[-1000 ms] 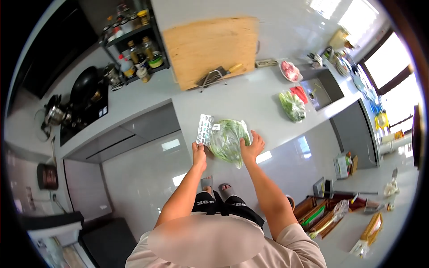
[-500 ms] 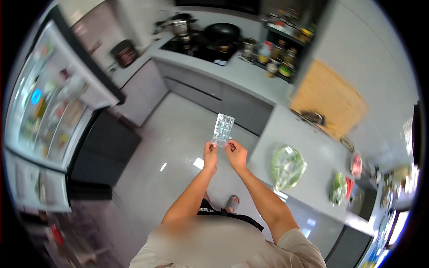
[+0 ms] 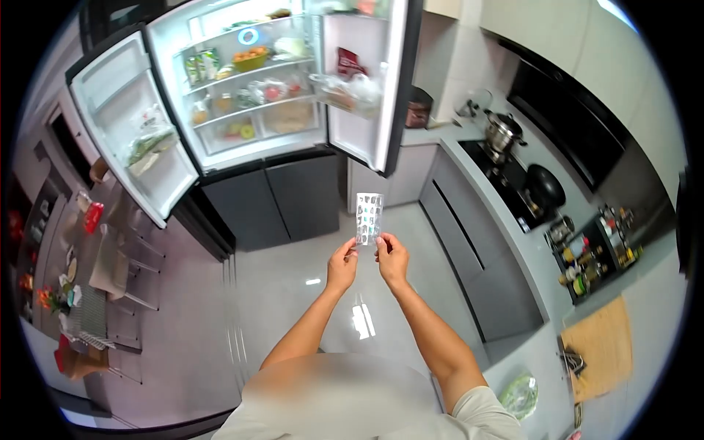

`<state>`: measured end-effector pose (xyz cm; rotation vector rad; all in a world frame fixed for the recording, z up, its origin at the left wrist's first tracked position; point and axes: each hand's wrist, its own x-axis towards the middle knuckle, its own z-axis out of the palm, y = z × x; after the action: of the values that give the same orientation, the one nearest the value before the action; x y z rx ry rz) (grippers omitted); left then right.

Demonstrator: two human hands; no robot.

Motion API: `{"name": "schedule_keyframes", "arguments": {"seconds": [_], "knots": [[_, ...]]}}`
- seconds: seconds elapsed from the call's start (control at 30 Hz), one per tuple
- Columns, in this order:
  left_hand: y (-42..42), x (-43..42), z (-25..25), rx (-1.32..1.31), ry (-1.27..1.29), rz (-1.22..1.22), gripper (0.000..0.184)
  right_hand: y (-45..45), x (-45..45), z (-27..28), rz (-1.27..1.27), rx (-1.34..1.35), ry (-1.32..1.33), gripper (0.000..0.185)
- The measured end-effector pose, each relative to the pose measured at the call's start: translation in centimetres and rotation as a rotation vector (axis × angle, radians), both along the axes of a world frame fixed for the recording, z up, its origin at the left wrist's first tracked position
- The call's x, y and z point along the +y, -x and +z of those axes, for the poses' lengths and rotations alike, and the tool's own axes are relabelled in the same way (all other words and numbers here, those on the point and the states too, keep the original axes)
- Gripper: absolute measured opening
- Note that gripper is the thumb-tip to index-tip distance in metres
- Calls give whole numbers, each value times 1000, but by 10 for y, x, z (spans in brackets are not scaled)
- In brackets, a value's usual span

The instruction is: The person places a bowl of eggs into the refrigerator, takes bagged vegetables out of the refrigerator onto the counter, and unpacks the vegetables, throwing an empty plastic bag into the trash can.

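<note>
Clock positions are taken from the centre of the head view. Leftmost, between eight and nine o'clock, stands a pale chair (image 3: 110,271). At ten o'clock the left fridge door (image 3: 110,103) hangs open, with a bag of greens (image 3: 150,147) on its inner side. The fridge (image 3: 275,196) stands lit near eleven, a yellow-green basket (image 3: 250,65) of orange produce on a shelf.

At six o'clock the person's left hand (image 3: 342,265) pinches the lower left edge of a clear plastic sheet (image 3: 369,214) printed with dark and teal marks. The sheet is upright at the very centre, above the floor. At about half past four, the right hand (image 3: 393,259) pinches its lower right edge, the two hands close together but apart.

Farther right, a steel pot (image 3: 502,136) stands on the hob at two o'clock; wrapped greens (image 3: 519,396) lie between four and five; a black wok (image 3: 545,185) sits just before three, and a wooden board (image 3: 605,348) at four.
</note>
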<state>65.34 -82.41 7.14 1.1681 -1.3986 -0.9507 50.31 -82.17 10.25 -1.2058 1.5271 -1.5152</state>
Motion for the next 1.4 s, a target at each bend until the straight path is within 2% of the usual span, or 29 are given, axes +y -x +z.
{"name": "schedule_keyframes", "arguments": {"seconds": [0.03, 0.13, 0.27, 0.53, 0.7, 0.9, 1.0, 1.03, 1.17, 1.4], "knots": [[-22, -15, 9, -26, 11, 37, 44, -23, -21, 6, 31, -27, 23, 20], [-83, -63, 33, 113, 108, 72, 41, -89, -75, 23, 95, -99, 51, 21], [-153, -123, 59, 57, 167, 149, 37, -158, -143, 52, 149, -203, 83, 22], [-237, -228, 114, 36, 235, 327, 35, -248, -249, 98, 319, -199, 140, 25], [-272, -314, 127, 11, 329, 409, 28, -285, -332, 106, 290, -240, 192, 23], [-305, -421, 143, -18, 299, 451, 24, -321, -446, 117, 340, -342, 260, 19], [-312, -470, 154, -23, 370, 465, 27, -330, -499, 128, 359, -416, 268, 19], [-314, -484, 156, -18, 373, 421, 34, -332, -513, 132, 347, -437, 266, 19], [-314, -524, 180, -95, 340, 370, 41, -334, -565, 154, 299, -474, 224, 20], [-320, -609, 189, -90, 420, 304, 45, -340, -650, 179, 199, -481, 202, 18]]}}
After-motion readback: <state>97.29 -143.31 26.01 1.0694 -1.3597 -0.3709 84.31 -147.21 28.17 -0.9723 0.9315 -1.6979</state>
